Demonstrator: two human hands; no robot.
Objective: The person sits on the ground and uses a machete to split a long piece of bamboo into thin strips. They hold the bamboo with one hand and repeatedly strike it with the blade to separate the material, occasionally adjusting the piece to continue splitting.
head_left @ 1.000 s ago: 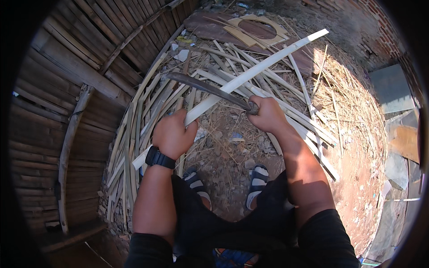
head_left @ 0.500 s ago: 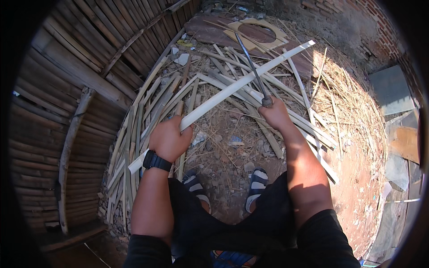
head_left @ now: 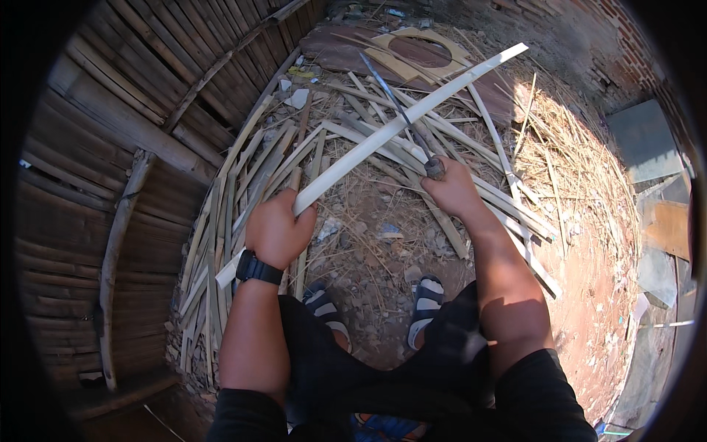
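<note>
The left hand (head_left: 276, 230) clenched a long pale bamboo strip (head_left: 412, 114) slanting up beyond the right hand (head_left: 453, 193), which gripped a long knife (head_left: 394, 103), blade seemingly laid across the strip. Cutting away from both hands suited best; loose slats (head_left: 221, 214) crowded left, open ground (head_left: 368, 221) lay between.

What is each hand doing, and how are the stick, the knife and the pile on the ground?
left hand: closed around the bamboo strip.
right hand: closed around the knife handle.
bamboo strip: held up, slanting away to the right.
knife: blade raised, pointing away, crossing the strip.
pile of split bamboo: lying loose on the ground.
sandals: on the feet.
</note>
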